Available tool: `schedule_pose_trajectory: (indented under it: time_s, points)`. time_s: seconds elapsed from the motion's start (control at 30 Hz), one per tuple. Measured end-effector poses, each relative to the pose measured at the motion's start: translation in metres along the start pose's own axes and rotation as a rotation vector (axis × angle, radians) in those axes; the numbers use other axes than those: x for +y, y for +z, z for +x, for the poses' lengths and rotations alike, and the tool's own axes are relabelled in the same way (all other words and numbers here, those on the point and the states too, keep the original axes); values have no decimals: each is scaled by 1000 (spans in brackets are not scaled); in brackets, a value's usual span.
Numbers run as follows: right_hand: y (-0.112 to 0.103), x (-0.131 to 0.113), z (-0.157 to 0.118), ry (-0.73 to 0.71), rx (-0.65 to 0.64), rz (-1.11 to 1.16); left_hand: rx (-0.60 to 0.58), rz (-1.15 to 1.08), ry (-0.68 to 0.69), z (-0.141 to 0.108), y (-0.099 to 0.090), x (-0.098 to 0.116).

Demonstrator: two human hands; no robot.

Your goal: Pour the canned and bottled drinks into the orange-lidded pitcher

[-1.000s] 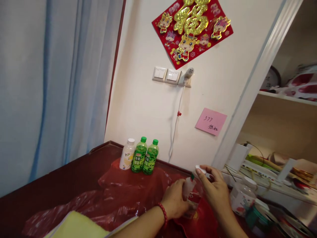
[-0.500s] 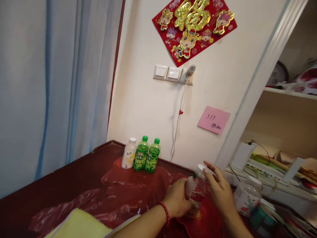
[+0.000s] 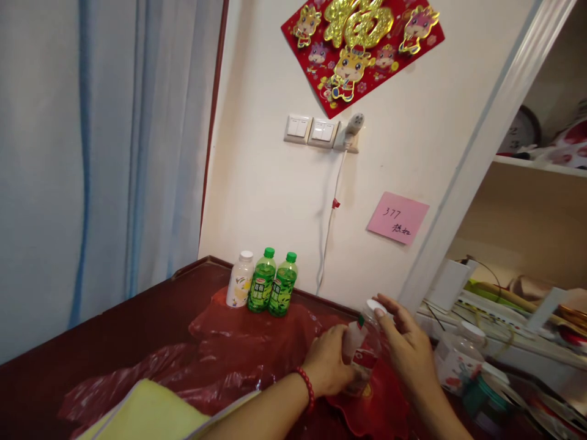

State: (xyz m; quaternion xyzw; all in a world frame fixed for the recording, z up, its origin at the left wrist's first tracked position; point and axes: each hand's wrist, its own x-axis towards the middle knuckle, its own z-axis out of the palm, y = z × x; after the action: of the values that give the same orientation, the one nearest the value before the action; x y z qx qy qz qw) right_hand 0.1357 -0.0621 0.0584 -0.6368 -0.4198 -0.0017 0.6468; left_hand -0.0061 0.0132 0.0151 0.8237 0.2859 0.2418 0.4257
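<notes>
A clear bottle point(image 3: 365, 360) with a red and white label stands upright near the table's right side. My left hand point(image 3: 331, 363), with a red bead bracelet at the wrist, is wrapped round the bottle's body. The thumb and fingers of my right hand point(image 3: 408, 342) close on its white cap point(image 3: 376, 307). Under the bottle lies a red cloth-like piece point(image 3: 380, 406) with a gold mark.
A white bottle point(image 3: 240, 281) and two green tea bottles point(image 3: 261, 284) stand by the wall on a red plastic bag point(image 3: 224, 345). A yellow cloth point(image 3: 149, 409) lies in front. At right are a white-capped jar point(image 3: 458, 357) and a green container point(image 3: 486, 400).
The fingers of my right hand have closed in on the cap. My left hand keeps its hold on the bottle. The view has shifted slightly.
</notes>
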Motion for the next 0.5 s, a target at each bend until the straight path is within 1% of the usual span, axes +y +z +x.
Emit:
schedule_pose_trajectory:
  time_s: [0.07, 0.23, 0.33, 0.4, 0.5]
  points:
    - [2, 0, -1, 16, -10, 23, -11, -3, -7, 1, 0, -1]
    - [9, 5, 0, -8, 39, 9, -33, -26, -2, 3, 1, -3]
    - [9, 5, 0, -21, 39, -16, -20, -28, 18, 2, 1, -3]
    - [3, 2, -4, -36, 38, -44, -3, -45, 27, 2, 1, -4]
    - [-15, -10, -19, -106, 18, -84, 14, -69, 28, 3, 2, -6]
